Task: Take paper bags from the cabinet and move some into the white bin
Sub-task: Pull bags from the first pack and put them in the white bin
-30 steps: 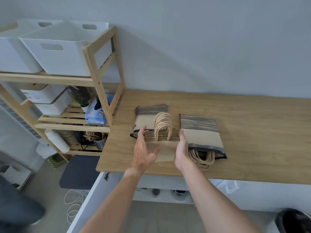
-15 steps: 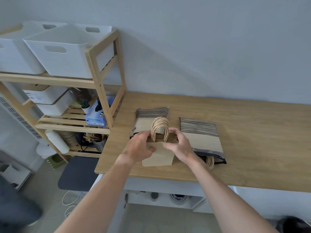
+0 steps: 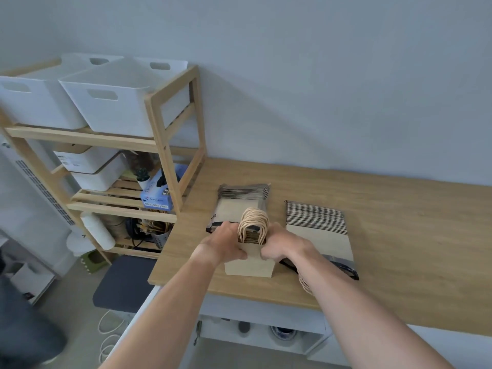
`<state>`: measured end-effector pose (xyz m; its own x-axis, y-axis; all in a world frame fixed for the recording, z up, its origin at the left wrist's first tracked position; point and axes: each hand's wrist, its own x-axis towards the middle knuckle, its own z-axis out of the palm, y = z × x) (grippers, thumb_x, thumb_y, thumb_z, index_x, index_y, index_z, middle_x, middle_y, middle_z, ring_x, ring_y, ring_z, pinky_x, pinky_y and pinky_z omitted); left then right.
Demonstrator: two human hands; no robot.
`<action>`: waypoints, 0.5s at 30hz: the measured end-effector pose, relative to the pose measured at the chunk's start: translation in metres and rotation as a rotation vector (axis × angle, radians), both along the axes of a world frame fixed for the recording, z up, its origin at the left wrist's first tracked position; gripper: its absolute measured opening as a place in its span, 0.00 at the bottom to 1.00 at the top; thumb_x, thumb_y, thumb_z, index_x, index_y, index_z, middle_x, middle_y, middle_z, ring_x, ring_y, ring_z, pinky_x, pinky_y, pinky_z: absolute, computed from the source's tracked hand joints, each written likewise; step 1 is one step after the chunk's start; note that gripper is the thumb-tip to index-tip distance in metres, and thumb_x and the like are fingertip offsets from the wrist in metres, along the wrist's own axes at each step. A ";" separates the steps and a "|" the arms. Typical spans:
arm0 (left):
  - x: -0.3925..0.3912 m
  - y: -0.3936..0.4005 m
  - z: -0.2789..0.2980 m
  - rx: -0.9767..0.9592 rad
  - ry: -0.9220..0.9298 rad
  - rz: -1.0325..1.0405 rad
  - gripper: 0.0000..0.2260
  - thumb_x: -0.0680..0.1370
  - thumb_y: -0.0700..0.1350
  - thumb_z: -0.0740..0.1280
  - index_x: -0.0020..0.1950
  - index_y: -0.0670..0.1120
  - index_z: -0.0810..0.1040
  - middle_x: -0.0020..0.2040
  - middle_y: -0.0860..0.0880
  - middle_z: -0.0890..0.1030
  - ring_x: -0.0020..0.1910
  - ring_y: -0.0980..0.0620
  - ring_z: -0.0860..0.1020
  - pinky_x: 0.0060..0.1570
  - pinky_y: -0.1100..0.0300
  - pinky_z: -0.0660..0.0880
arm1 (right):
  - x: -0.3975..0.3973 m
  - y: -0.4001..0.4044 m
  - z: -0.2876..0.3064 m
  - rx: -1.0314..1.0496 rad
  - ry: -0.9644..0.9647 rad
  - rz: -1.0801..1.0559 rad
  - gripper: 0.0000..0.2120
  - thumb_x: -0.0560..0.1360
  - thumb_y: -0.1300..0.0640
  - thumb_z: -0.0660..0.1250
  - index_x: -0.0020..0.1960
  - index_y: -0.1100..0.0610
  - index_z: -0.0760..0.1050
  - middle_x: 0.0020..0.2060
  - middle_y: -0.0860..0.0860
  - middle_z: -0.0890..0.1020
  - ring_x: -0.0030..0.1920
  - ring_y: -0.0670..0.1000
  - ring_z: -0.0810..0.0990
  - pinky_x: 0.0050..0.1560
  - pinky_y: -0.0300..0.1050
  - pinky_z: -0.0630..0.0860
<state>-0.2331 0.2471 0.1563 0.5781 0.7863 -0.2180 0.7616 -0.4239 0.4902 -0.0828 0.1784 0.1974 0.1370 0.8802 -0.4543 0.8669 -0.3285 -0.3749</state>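
A small bundle of brown paper bags (image 3: 249,265) with looped twine handles (image 3: 253,225) is lifted at the front of the wooden counter (image 3: 399,235). My left hand (image 3: 225,245) grips its left side and my right hand (image 3: 283,247) grips its right side. Behind it lies a flat stack of paper bags (image 3: 241,202), and a second wrapped stack (image 3: 318,230) lies to the right. Two white bins (image 3: 114,102) (image 3: 34,102) stand on top of the wooden shelf unit at the left.
The wooden shelf unit (image 3: 165,145) holds white boxes (image 3: 90,166), a blue box (image 3: 157,197) and a utensil holder. An open cabinet (image 3: 266,328) is below the counter. A dark grey stool (image 3: 122,283) and white cable lie on the floor at the left.
Both hands closed in from open positions onto the front bundle of bags and now grip it from both sides; it is raised slightly. The view has tilted up.
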 end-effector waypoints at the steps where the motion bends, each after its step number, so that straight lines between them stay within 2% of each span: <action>1: 0.003 0.001 0.007 -0.012 0.007 -0.008 0.20 0.60 0.47 0.80 0.50 0.53 0.81 0.46 0.55 0.82 0.45 0.52 0.81 0.47 0.51 0.82 | 0.004 0.002 0.005 -0.020 0.008 0.005 0.09 0.69 0.62 0.70 0.46 0.55 0.73 0.38 0.54 0.81 0.31 0.52 0.82 0.31 0.43 0.81; 3: 0.015 0.010 0.033 -0.028 0.016 -0.036 0.20 0.60 0.46 0.80 0.49 0.53 0.80 0.43 0.54 0.82 0.40 0.51 0.83 0.40 0.50 0.83 | 0.016 0.009 0.027 -0.046 0.021 -0.005 0.14 0.67 0.61 0.72 0.51 0.55 0.74 0.43 0.55 0.82 0.33 0.54 0.85 0.39 0.51 0.84; 6: 0.042 0.032 0.099 0.020 -0.006 -0.064 0.18 0.62 0.43 0.80 0.49 0.49 0.80 0.43 0.50 0.84 0.33 0.50 0.84 0.32 0.52 0.83 | 0.042 0.031 0.086 0.010 -0.016 -0.017 0.09 0.70 0.61 0.73 0.46 0.53 0.74 0.41 0.51 0.81 0.32 0.50 0.83 0.36 0.44 0.82; 8: 0.057 0.046 0.151 0.137 -0.074 -0.060 0.17 0.64 0.42 0.79 0.51 0.47 0.81 0.44 0.48 0.84 0.35 0.50 0.84 0.35 0.53 0.83 | 0.059 0.050 0.135 0.145 -0.017 -0.037 0.11 0.69 0.64 0.73 0.50 0.56 0.78 0.43 0.53 0.81 0.36 0.52 0.84 0.35 0.46 0.83; 10: 0.065 0.058 0.198 0.270 -0.151 -0.039 0.19 0.66 0.42 0.79 0.55 0.45 0.81 0.48 0.47 0.83 0.44 0.48 0.82 0.45 0.53 0.82 | 0.068 0.069 0.182 0.291 -0.021 -0.046 0.16 0.68 0.66 0.72 0.54 0.57 0.79 0.48 0.54 0.81 0.41 0.55 0.85 0.39 0.49 0.84; 12: 0.067 0.071 0.238 0.387 -0.188 -0.003 0.21 0.67 0.44 0.78 0.58 0.45 0.80 0.52 0.47 0.81 0.51 0.48 0.79 0.52 0.53 0.78 | 0.069 0.085 0.220 0.415 -0.065 -0.038 0.13 0.68 0.65 0.70 0.51 0.56 0.78 0.46 0.54 0.81 0.41 0.54 0.84 0.37 0.45 0.83; 15: 0.062 0.101 0.283 0.528 -0.205 0.031 0.20 0.67 0.47 0.77 0.58 0.46 0.79 0.51 0.48 0.79 0.56 0.48 0.75 0.53 0.52 0.77 | 0.062 0.113 0.259 0.614 -0.161 -0.024 0.07 0.66 0.63 0.66 0.43 0.55 0.74 0.41 0.54 0.80 0.37 0.52 0.80 0.32 0.41 0.76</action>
<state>-0.1708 0.3485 0.4395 0.5422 0.7756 0.3231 0.6892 -0.6305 0.3570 -0.0207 0.2910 0.4563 0.1845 0.9697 0.1602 0.9231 -0.1150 -0.3668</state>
